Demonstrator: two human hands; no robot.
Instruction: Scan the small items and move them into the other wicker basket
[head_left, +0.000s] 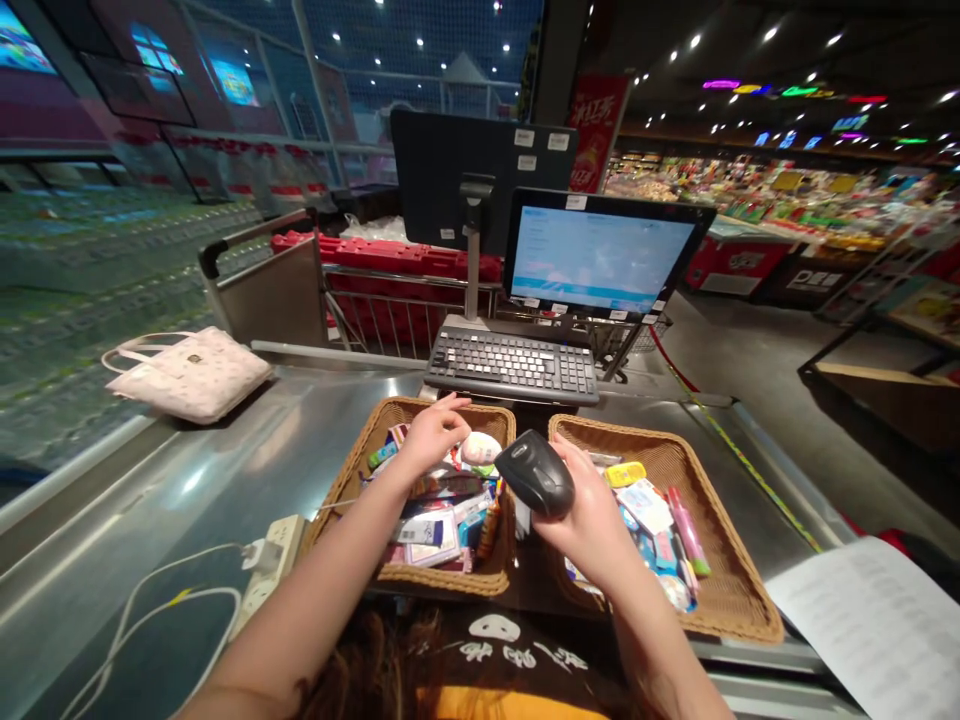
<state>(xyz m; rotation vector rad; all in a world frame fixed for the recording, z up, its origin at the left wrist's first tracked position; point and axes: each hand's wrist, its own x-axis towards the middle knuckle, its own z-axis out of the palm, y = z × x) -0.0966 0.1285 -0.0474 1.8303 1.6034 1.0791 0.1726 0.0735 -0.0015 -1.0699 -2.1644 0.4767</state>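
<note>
My right hand [589, 500] grips a black handheld barcode scanner [535, 474] above the gap between two wicker baskets. My left hand [435, 432] hangs over the left wicker basket [435, 578], holding nothing, its fingers near the far rim and a round white packet [480, 449]. That basket is packed with small boxes and packets. The right wicker basket [622, 432] holds a pink tube [688, 532], a yellow packet [625, 474] and several small blue and white packets, some partly hidden behind my right hand.
A keyboard [511, 365] and monitor [600, 252] stand beyond the baskets on the steel checkout counter [150, 490]. A pale pink handbag [187, 373] lies at the left, a power strip [268, 565] with white cables sits near front, and a printed paper sheet [870, 630] lies right.
</note>
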